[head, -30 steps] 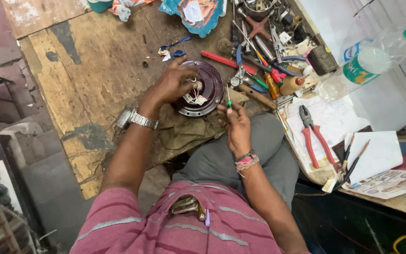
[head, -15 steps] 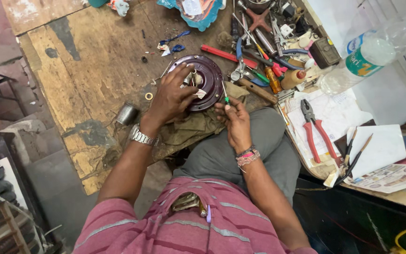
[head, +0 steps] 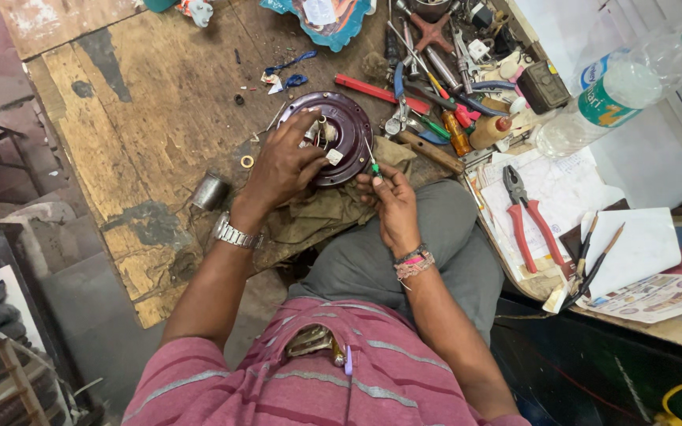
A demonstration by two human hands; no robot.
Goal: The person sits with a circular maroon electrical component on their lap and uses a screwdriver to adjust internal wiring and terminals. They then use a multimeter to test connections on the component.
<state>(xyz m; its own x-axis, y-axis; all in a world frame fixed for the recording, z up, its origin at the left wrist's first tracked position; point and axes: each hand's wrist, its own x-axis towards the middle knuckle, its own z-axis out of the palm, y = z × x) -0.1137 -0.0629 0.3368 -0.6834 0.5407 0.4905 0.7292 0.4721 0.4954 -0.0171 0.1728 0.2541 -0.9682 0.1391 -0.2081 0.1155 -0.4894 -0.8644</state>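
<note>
left hand (head: 282, 170) pressing down flat, fingers spread, steadying disc (head: 346, 136) on bench (head: 120, 118) | right hand (head: 388, 197) pinching screwdriver (head: 372, 162), tip angling at disc rim | pliers (head: 526, 213) lying well right

Clear plastic bottle (head: 633, 83) lies tilted at the upper right of the table (head: 151, 118); it carries a wrap-around label (head: 605, 95) in white, blue and green, with a teal-green cap. A crumpled blue wrapper (head: 333, 20) with white and orange patches lies at the top edge of the table, centre. A small squeeze bottle (head: 489, 132), amber with a red cap, lies among the tools beside the clear bottle (its label cannot be made out). A printed colour leaflet (head: 657, 296) lies flat at the right edge. No screens or signs in view.
</note>
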